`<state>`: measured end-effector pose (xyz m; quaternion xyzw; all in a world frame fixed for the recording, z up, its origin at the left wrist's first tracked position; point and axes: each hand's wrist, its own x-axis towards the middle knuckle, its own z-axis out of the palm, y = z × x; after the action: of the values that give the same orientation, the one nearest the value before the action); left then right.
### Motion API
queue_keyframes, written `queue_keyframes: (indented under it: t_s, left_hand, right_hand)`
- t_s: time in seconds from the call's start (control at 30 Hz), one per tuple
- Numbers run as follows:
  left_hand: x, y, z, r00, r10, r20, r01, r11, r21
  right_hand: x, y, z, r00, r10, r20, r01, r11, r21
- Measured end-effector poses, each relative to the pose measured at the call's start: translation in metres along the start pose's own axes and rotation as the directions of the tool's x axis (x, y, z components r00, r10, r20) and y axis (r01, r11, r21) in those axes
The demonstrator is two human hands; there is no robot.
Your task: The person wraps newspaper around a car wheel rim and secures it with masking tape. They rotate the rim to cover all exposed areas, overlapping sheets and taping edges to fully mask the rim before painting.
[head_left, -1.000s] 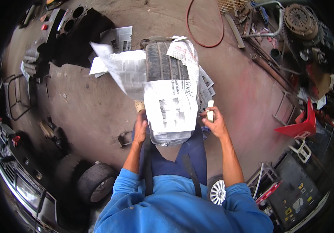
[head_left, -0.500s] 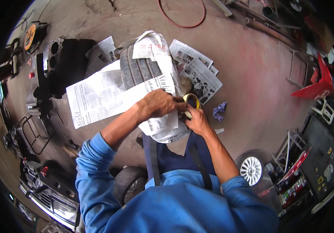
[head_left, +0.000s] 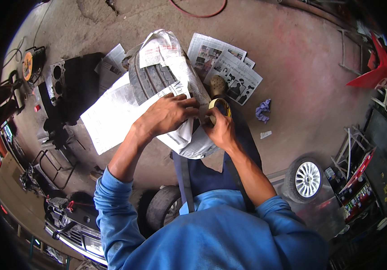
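Note:
A tire [head_left: 148,78] stands in front of me, its dark grooved tread showing between newspaper coverings. One newspaper sheet [head_left: 112,114] spreads off it to the left, and more paper wraps its right side and near end. My left hand [head_left: 168,114] lies on the paper over the near part of the tire, fingers apart and slightly bent. Just to its right, my right hand [head_left: 221,130] grips a roll of masking tape [head_left: 219,104], a cream ring with yellow inside. Whether a strip of tape runs from the roll is hard to see.
Loose newspapers [head_left: 236,74] lie beyond the tire, near a brown speckled rounded object [head_left: 218,85]. A crumpled purple piece [head_left: 263,111] is on the floor. An engine block [head_left: 58,74] sits left; a silver-spoked wheel [head_left: 307,179] and red panel [head_left: 373,67] are right.
My left hand has moved away from the tape roll, its fingers now spread over the paper. The right hand still holds the roll. The whole view has shifted and turned slightly.

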<state>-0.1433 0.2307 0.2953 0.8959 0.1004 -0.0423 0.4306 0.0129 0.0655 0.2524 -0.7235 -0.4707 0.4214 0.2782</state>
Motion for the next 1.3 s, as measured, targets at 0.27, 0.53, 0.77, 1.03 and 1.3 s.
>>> queue_keyframes:
  t_s: [0.27,0.53,0.77,1.03,1.3]
  left_hand:
    - [0.012,0.007,0.019,0.994,0.028,-0.109,-0.022,0.998,0.050]
    - [-0.004,0.007,-0.002,0.975,-0.202,-0.090,0.165,0.936,-0.311]
    - [-0.043,0.019,0.017,0.690,-0.602,-0.402,0.296,0.742,-0.602]
    - [-0.078,0.085,0.130,0.633,-0.493,-0.597,0.551,0.828,-0.100]
    - [-0.064,0.106,0.204,0.460,-0.378,-0.803,0.619,0.785,-0.015]
  right_hand:
    - [-0.002,0.012,0.008,0.993,0.109,-0.054,-0.099,0.983,0.157]
    - [-0.003,0.001,0.010,0.996,-0.028,-0.090,0.029,1.000,0.011]
    - [-0.003,0.008,0.010,0.998,0.061,0.003,-0.061,0.975,0.213]
    - [0.001,0.013,0.005,0.996,0.064,0.059,-0.076,0.975,0.210]
    - [-0.002,0.013,0.012,0.988,-0.101,-0.116,0.118,0.980,0.160]
